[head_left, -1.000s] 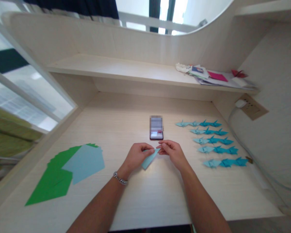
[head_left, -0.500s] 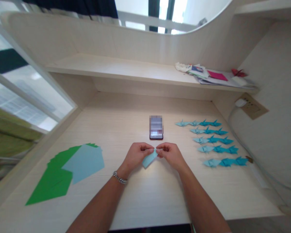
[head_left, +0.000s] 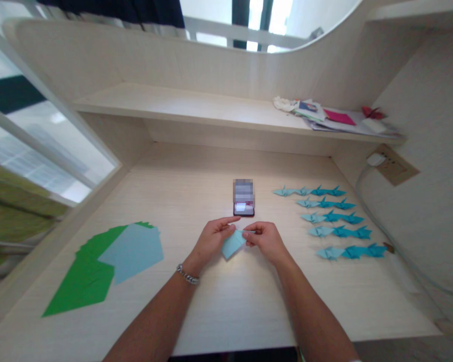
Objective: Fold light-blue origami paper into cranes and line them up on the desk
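A small piece of folded light blue origami paper (head_left: 233, 245) is held between my two hands, low over the desk. My left hand (head_left: 210, 242) grips its left upper edge with the thumb, while the index finger stretches out above it towards the phone. On the right side, my right hand (head_left: 267, 240) pinches the paper's corner between thumb and curled fingers. Part of the paper's upper edge is hidden by the fingertips. Just beyond the hands lies a phone (head_left: 243, 208) with a blurred screen.
Several rows of blue paper cranes (head_left: 332, 217) stand on the desk (head_left: 196, 171) at right. Green paper sheets (head_left: 81, 286) and light blue sheets (head_left: 136, 256) lie fanned at left. A shelf (head_left: 173, 103) holds papers; a cable (head_left: 385, 236) hangs by the right wall.
My left index finger has lifted from the paper and straightened towards the phone. More of the folded paper's face now shows. My right hand has stayed nearly in place.
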### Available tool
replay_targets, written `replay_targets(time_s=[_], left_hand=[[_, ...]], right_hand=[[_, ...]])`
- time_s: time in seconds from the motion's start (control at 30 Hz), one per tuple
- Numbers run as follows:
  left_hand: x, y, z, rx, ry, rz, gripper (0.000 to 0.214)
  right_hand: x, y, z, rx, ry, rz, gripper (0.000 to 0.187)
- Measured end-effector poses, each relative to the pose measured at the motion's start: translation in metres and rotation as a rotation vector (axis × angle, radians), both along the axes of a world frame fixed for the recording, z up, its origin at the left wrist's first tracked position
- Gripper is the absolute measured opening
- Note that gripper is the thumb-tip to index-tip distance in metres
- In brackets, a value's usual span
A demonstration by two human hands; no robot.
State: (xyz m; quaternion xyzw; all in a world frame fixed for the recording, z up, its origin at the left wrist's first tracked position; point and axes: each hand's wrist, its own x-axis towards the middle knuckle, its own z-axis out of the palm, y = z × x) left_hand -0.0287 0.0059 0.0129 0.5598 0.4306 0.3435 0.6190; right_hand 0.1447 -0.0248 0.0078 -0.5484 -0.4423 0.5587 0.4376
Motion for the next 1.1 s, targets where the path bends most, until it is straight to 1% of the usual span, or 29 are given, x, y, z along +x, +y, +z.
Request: replay_targets(time_s=[0.13,0.23,0.3,0.4,0.47,0.53,0.67,0.8,1.0,1.1], left_hand=[[0.001,-0.002,0.005,0.048,0.073,0.008,0.049],[0.002,-0.003,0.006,0.091,0.147,0.038,0.041],[0.002,-0.004,0.005,0.093,0.177,0.048,0.037],[0.001,-0.003,0.001,0.078,0.187,0.015,0.033],[0.0,-0.002,-0.001,0.087,0.189,-0.008,0.03],[0.0,-0.001,-0.002,0.086,0.19,-0.012,0.027],[0.0,0.001,-0.002,0.085,0.188,0.016,0.029],[0.0,0.001,-0.002,0.169,0.231,0.01,0.03],[0.0,0.001,-0.002,0.224,0.273,-0.011,0.03],[0.0,0.0,-0.002,0.265,0.295,-0.014,0.029]], right_hand=[[-0.001,0.002,-0.004,-0.013,0.046,-0.076,0.032],[-0.002,0.002,-0.006,-0.017,0.043,-0.093,0.033],[-0.002,0.002,-0.008,-0.009,0.022,-0.064,0.032],[-0.002,0.002,-0.009,0.043,-0.058,0.04,0.026],[-0.002,0.001,-0.01,0.079,-0.121,0.072,0.025],[-0.003,0.002,-0.011,0.09,-0.148,0.05,0.026],[-0.005,0.002,-0.013,0.066,-0.093,0.015,0.028],[-0.006,0.001,-0.012,0.044,-0.026,0.035,0.026],[-0.005,0.002,-0.011,0.06,-0.071,0.033,0.025],[-0.005,0.002,-0.013,0.071,-0.078,0.066,0.023]])
